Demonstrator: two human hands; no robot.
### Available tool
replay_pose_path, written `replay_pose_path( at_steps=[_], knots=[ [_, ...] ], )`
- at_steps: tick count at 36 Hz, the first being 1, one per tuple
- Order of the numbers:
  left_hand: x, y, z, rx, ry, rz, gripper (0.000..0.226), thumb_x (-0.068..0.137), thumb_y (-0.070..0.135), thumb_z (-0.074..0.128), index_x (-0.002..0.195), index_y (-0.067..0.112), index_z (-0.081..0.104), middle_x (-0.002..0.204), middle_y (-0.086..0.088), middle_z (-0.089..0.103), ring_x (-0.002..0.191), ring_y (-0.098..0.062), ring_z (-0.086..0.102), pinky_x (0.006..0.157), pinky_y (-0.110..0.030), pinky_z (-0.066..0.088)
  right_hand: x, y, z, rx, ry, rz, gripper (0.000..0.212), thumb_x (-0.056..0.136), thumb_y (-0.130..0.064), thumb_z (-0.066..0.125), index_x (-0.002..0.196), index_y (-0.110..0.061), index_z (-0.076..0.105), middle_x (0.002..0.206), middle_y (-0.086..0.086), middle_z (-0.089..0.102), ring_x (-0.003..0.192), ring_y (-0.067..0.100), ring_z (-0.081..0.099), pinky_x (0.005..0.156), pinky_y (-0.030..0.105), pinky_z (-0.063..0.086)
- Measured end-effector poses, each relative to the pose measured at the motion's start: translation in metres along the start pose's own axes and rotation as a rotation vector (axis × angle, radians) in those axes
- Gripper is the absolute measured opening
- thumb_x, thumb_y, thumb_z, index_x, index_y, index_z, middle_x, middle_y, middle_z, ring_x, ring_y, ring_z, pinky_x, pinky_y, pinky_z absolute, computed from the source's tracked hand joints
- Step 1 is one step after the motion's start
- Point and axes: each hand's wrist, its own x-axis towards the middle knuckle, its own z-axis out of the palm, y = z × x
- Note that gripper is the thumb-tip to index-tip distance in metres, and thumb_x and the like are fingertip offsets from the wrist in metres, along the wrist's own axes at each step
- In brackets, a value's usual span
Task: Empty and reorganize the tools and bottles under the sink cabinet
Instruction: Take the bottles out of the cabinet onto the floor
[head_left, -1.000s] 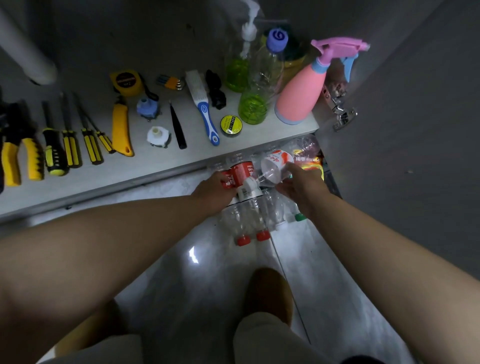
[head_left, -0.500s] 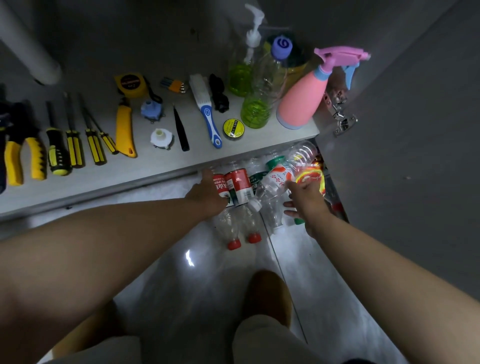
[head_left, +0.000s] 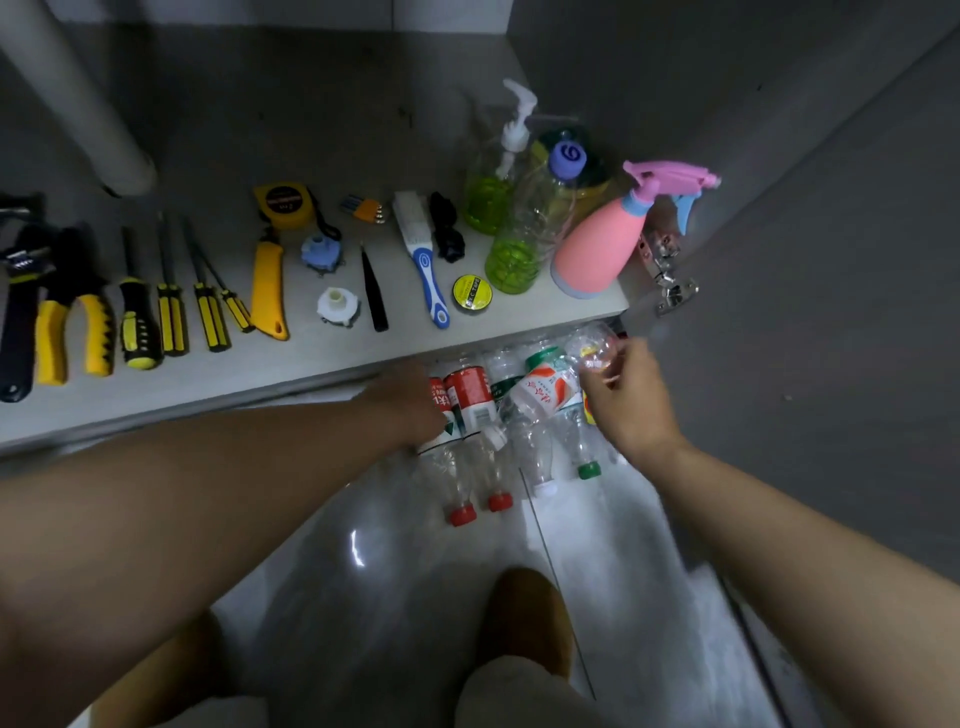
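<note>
Lining up bottle row (head_left: 535, 457) on floor (head_left: 415, 597) at 12 o'clock. Resting left hand (head_left: 410, 405) on red bottles (head_left: 470, 395), grip hidden, cannot tell; pinching orange-label bottle (head_left: 546, 388) by base with right hand (head_left: 628, 405) at 1 o'clock. Next likely calls for laying it flat in row.

Empty clear bottles (head_left: 535, 441) lie side by side on floor, caps toward viewer; two red-label bottles (head_left: 470, 400) at left end; one crumpled bottle (head_left: 592, 345) gripped at right end; tools (head_left: 171, 317) in a row on shelf; pink spray bottle (head_left: 597, 249), green bottles (head_left: 511, 260) upright at shelf's right.
</note>
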Motion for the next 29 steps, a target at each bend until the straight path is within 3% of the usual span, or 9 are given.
replay_pose_path(
  at_steps=[2,4,6,9,12,16,23,27,29],
  knots=[
    [0.0,0.009,-0.008,0.012,0.002,0.077,0.017,0.085,0.018,0.064,0.101,0.011,0.066,0.1,-0.011,0.071,0.089,-0.026,0.068,0.082,-0.04,0.06,0.012,-0.019,-0.018,-0.092,0.093,-0.15,0.028,0.086,-0.013,0.065,0.105,-0.016,0.045,0.112,0.008,0.043,0.078,0.021,0.05,0.081,0.038,0.047],
    [0.0,0.015,-0.015,0.033,0.026,0.118,0.014,0.088,0.024,0.061,0.097,0.015,0.064,0.096,-0.007,0.068,0.089,-0.024,0.065,0.08,-0.038,0.058,0.026,-0.041,-0.038,-0.159,0.19,-0.272,0.038,0.083,-0.013,0.063,0.115,-0.016,0.044,0.12,0.01,0.037,0.072,0.021,0.048,0.079,0.039,0.049],
    [0.001,0.02,-0.019,0.0,0.079,0.154,0.011,0.09,0.027,0.058,0.095,0.017,0.061,0.096,-0.004,0.065,0.09,-0.023,0.063,0.078,-0.035,0.054,0.045,-0.066,-0.058,-0.231,0.281,-0.335,0.051,0.081,-0.017,0.062,0.127,-0.015,0.041,0.13,0.014,0.035,0.077,0.034,0.055,0.073,0.042,0.05],
    [0.0,0.026,-0.022,-0.086,0.152,0.218,0.013,0.093,0.023,0.052,0.088,0.019,0.062,0.093,-0.003,0.067,0.093,-0.024,0.063,0.077,-0.033,0.052,0.072,-0.098,-0.084,-0.356,0.372,-0.351,0.061,0.081,-0.023,0.061,0.138,-0.019,0.04,0.143,0.016,0.034,0.093,0.046,0.061,0.072,0.046,0.051],
    [-0.004,0.032,-0.025,-0.158,0.209,0.249,0.018,0.092,0.015,0.049,0.085,0.016,0.065,0.097,-0.006,0.071,0.096,-0.027,0.064,0.087,-0.037,0.054,0.095,-0.116,-0.097,-0.475,0.3,-0.28,0.061,0.085,-0.028,0.061,0.141,-0.022,0.039,0.145,0.014,0.036,0.101,0.049,0.061,0.083,0.049,0.05],
    [-0.009,0.038,-0.029,-0.241,0.205,0.288,0.02,0.093,0.009,0.049,0.093,0.009,0.069,0.097,-0.009,0.073,0.096,-0.027,0.066,0.086,-0.034,0.054,0.109,-0.123,-0.1,-0.552,0.155,-0.123,0.044,0.09,-0.033,0.065,0.131,-0.016,0.058,0.131,0.022,0.059,0.118,0.044,0.06,0.095,0.044,0.05],
    [-0.023,0.06,-0.045,-0.322,0.115,0.399,0.011,0.09,0.012,0.065,0.101,0.016,0.068,0.082,0.002,0.067,0.082,-0.017,0.064,0.078,-0.028,0.054,0.071,-0.117,-0.105,-0.565,0.32,-0.212,0.036,0.088,-0.05,0.065,0.11,-0.023,0.071,0.104,0.02,0.07,0.098,0.044,0.067,0.076,0.038,0.052],
    [-0.041,0.079,-0.061,-0.279,0.119,0.486,0.039,0.084,0.022,0.078,0.116,0.022,0.056,0.103,-0.003,0.063,0.083,-0.015,0.06,0.082,-0.037,0.055,0.035,-0.126,-0.12,-0.553,0.35,-0.375,0.038,0.085,-0.061,0.063,0.099,-0.028,0.075,0.077,0.008,0.067,0.073,0.037,0.064,0.055,0.025,0.04],
    [-0.053,0.088,-0.068,-0.201,0.16,0.527,0.065,0.077,0.031,0.085,0.13,0.025,0.048,0.119,-0.001,0.054,0.099,-0.014,0.055,0.088,-0.033,0.052,0.019,-0.136,-0.127,-0.514,0.286,-0.399,0.032,0.081,-0.06,0.069,0.094,-0.031,0.077,0.067,-0.002,0.059,0.067,0.03,0.059,0.049,0.02,0.033]
  ],
)
